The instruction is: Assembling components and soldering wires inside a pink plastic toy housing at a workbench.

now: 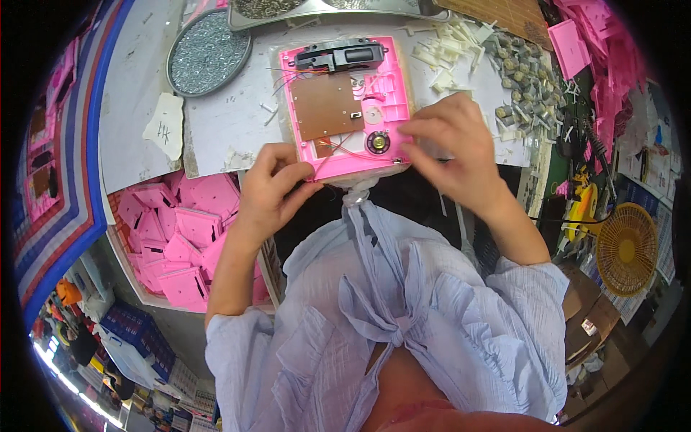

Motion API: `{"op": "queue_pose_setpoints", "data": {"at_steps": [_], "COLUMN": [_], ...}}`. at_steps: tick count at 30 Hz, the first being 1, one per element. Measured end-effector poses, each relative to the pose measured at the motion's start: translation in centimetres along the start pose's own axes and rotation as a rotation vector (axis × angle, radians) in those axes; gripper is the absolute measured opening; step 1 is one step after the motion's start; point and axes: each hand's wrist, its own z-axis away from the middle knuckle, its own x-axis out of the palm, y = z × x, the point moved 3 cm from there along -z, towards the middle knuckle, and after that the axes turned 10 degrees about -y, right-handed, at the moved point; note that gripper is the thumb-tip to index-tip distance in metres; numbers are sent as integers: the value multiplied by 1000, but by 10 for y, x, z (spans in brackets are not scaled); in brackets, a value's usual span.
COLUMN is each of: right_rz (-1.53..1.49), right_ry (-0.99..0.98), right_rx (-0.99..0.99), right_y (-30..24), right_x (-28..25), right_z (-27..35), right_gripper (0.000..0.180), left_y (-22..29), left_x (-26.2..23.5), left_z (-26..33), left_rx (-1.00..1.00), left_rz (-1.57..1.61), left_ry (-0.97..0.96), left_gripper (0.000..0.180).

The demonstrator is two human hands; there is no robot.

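Observation:
A pink plastic housing (345, 168) lies open-side up in front of me on a pad wrapped in clear plastic. Inside it are a brown circuit board (322, 108), a black module (345, 56) along the far edge and a small round speaker (378, 142) near the lower right. Thin coloured wires run between the parts. My left hand (268, 189) pinches the near left corner of the housing between thumb and fingers. Beside its right edge is my right hand (464, 155), thumb and fingers apart, the fingertips close to the rim; whether they touch it I cannot tell.
A round tray of small screws (209, 54) stands at the far left, a metal tray (338, 13) behind. White plastic pieces (450, 54) and small motors (529, 86) are heaped right. A crate of pink panels (180, 237) sits below the table's left side. A yellow fan (626, 248) is right.

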Motion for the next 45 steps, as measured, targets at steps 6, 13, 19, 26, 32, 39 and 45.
{"op": "queue_pose_setpoints", "data": {"at_steps": [6, 13, 19, 26, 32, 39, 45], "right_rz": [-51, -17, -160, 386, 358, -360, -712], "right_ry": [-68, -160, -109, -30, 15, 172, 388], "right_rx": [-2, -131, -10, 212, 232, 536, 530], "right_y": [9, 9, 35, 121, 132, 95, 70], "right_x": [8, 22, -9, -64, -61, -77, -75], "right_z": [0, -17, -7, -12, -25, -7, 24], "right_gripper": [25, 21, 17, 21, 14, 31, 26], "left_y": [10, 18, 17, 30, 50, -4, -34], "left_x": [-23, -35, -27, -39, -72, -45, 11], "left_z": [-25, -38, -41, -51, -107, -249, -322], "left_rx": [68, 119, 150, -8, 94, 226, 337], "left_rz": [-220, -321, -307, -216, -168, -449, -634], "left_ry": [-255, -390, -357, -503, -454, -272, -491], "left_gripper": [42, 38, 32, 40, 31, 12, 16]}}
